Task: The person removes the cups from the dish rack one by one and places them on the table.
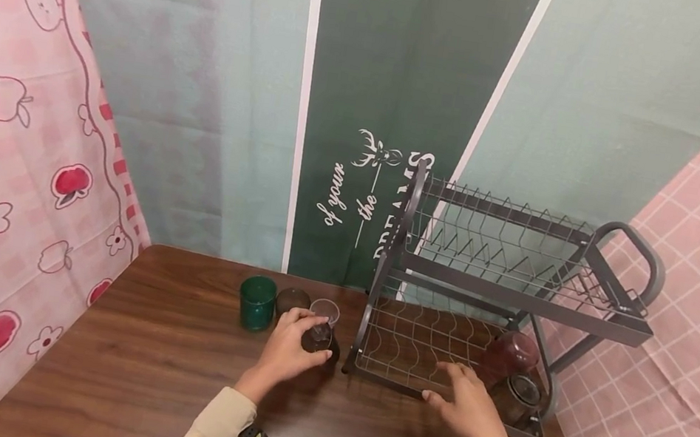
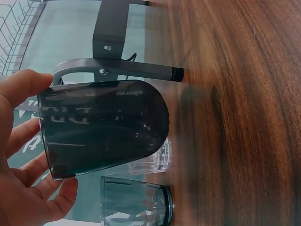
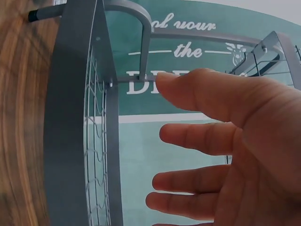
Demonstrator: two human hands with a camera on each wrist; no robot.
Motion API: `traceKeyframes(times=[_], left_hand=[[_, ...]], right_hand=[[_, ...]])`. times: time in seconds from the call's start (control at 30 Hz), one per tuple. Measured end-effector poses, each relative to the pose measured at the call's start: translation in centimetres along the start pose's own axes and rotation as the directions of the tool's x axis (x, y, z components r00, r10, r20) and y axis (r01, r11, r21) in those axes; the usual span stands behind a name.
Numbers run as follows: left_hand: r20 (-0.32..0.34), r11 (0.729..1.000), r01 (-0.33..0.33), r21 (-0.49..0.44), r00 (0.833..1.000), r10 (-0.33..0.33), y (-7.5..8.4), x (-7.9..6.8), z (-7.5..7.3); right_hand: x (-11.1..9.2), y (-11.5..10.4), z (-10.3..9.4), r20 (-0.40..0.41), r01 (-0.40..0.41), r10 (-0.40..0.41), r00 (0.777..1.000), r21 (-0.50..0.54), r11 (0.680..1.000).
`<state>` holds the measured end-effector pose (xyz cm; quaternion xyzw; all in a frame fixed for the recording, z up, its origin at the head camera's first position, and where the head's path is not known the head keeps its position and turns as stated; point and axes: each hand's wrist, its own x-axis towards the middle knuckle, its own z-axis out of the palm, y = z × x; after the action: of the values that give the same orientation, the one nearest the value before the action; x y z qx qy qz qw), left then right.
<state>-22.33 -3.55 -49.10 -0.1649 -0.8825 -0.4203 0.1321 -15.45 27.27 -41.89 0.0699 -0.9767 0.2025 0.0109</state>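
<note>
My left hand (image 1: 290, 348) grips a dark, see-through grey glass (image 2: 103, 127) by its rim, thumb on one side and fingers on the other. The glass has its mouth up and its rounded base close over the table, slightly tilted. Behind it stand a clear glass (image 1: 325, 310), a brownish glass (image 1: 294, 300) and a green glass (image 1: 257, 302). My right hand (image 1: 467, 407) holds nothing; its fingers are spread before the lower tier of the grey dish rack (image 1: 514, 294). Inside that tier, at the right end, are a reddish glass (image 1: 511, 353) and a dark glass (image 1: 518, 399).
The two-tier rack stands at the right of the wooden table (image 1: 170, 350), with a wire upper tier (image 1: 488, 242) and a looped handle (image 1: 649, 264). Cloth hangings line the back and both sides; the green one (image 1: 413, 56) carries white lettering.
</note>
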Motion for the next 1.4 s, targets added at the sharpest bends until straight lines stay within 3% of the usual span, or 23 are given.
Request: traceKeyframes(times=[0.17,0.43,0.7,0.9,1.17,1.4], left_hand=[[0.036,0.998,0.006,0.055,0.999,-0.008,-0.2,0.5,0.5],[0.023,0.994,-0.004,0.112,1.0,0.002,-0.3,1.1,1.0],[0.029,0.99,0.006,0.138,1.0,-0.01,-0.2,1.8,1.1],[0.031,0.989,0.005,0.151,0.999,-0.01,-0.3,2.0,1.2],[0.039,0.989,0.019,0.146,0.999,-0.025,-0.2,2.1,1.4],[0.044,0.987,0.029,0.159,0.998,-0.036,-0.2,2.1,1.6]], right_hand=[[0.0,0.5,-0.6,-0.01,-0.016,0.016,1.0,-0.039,0.999],[0.2,1.6,-1.3,-0.058,-0.023,0.018,0.998,-0.088,0.996],[0.1,2.4,-2.2,-0.104,-0.106,0.093,0.99,-0.127,0.986],[-0.2,3.2,-2.8,-0.168,-0.127,0.1,0.981,-0.155,0.98],[-0.5,4.5,-3.8,-0.166,-0.174,0.146,0.975,-0.17,0.97],[-0.7,6.1,-3.7,-0.224,-0.176,0.134,0.965,-0.178,0.968]])
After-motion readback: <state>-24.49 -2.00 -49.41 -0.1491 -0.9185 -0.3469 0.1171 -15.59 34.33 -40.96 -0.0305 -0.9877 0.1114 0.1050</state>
